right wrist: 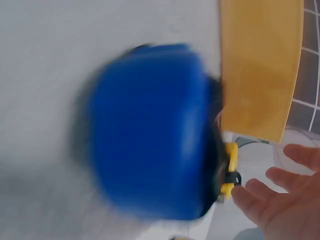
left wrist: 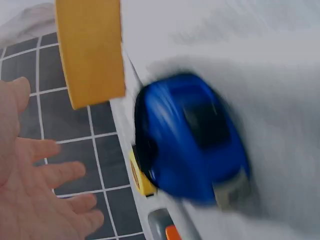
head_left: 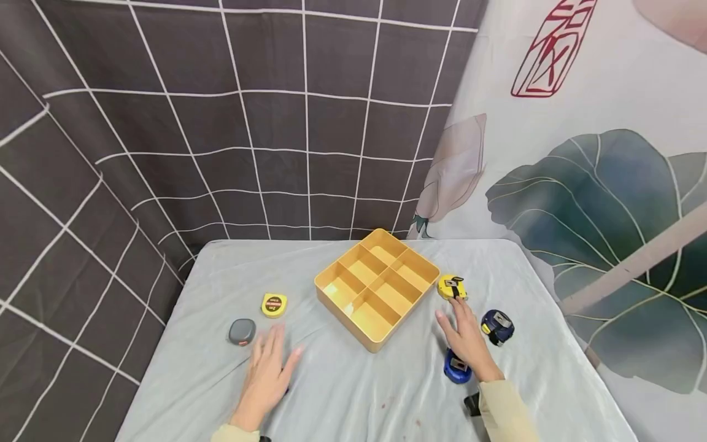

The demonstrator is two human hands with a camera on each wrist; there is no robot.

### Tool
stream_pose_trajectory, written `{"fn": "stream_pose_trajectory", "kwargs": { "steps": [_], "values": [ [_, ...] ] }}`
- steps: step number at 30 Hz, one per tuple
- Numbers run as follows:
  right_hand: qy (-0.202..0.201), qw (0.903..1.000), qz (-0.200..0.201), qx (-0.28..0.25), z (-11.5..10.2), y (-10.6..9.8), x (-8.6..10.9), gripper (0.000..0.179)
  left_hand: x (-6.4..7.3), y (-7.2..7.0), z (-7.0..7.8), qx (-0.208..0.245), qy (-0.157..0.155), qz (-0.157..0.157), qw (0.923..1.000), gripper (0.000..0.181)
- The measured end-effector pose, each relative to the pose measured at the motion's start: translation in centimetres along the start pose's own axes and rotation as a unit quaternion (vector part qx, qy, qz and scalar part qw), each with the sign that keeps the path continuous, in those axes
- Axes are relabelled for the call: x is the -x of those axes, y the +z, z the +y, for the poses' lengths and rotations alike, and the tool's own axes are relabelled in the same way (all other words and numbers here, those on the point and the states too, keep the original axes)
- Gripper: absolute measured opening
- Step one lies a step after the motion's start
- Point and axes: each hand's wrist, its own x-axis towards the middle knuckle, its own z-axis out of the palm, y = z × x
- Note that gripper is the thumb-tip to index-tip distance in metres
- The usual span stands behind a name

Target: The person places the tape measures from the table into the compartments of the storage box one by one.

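My left hand (head_left: 264, 374), fingers straight, hovers over the left part of the table. Beside it in the left wrist view is a blue tape measure (left wrist: 187, 140), mostly hidden under the hand in the head view. Just beyond its fingers are a small yellow tape measure (head_left: 274, 313) and a grey one (head_left: 242, 331). My right hand (head_left: 469, 341) stretches its fingers toward a yellow-and-black tape measure (head_left: 448, 288); whether they touch is unclear. Near that wrist lie another blue tape measure (head_left: 456, 372) and a dark blue one (head_left: 496, 331). Both hands hold nothing.
A yellow divided box (head_left: 341, 312) stands at the middle back of the table, turned at an angle, its compartments holding nothing visible. A pale cloth (head_left: 342, 393) covers the table. Behind hangs a dark checked curtain (head_left: 276, 123). Something black (head_left: 472, 404) sits by the right sleeve.
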Motion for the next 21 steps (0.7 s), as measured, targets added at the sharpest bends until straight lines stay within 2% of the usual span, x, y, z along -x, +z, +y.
{"fn": "stream_pose_trajectory", "kwargs": {
  "steps": [2,5,8,11,14,17,21],
  "values": [
    [0.023,0.9991,0.007,-0.035,-0.2,0.3,-1.0,0.064,-0.1,0.4,0.5,0.025,-0.005,0.017,0.9995,0.06],
    [0.069,0.9939,0.017,-0.084,-0.3,0.8,-2.4,0.064,-0.5,0.8,1.3,0.066,-0.028,0.008,0.9974,0.056],
    [0.117,0.9856,0.035,-0.117,-0.3,1.2,-3.8,0.064,-1.1,1.4,2.2,0.111,-0.036,-0.032,0.9927,0.056],
    [0.142,0.9803,0.044,-0.13,-0.3,1.6,-5.0,0.061,-1.6,2.1,2.9,0.145,-0.01,-0.078,0.9864,0.056],
    [0.159,0.9762,0.045,-0.141,-0.4,1.9,-6.0,0.06,-1.8,2.9,3.8,0.18,0.012,-0.117,0.9766,0.056],
    [0.167,0.9704,0.037,-0.171,-0.8,2.1,-6.9,0.064,-2.2,3.6,4.8,0.209,0.013,-0.137,0.9683,0.058],
    [0.169,0.9641,0.025,-0.203,-1.2,2.4,-7.9,0.069,-2.4,4.5,6.0,0.219,0.005,-0.151,0.9639,0.068]
  ]
}}
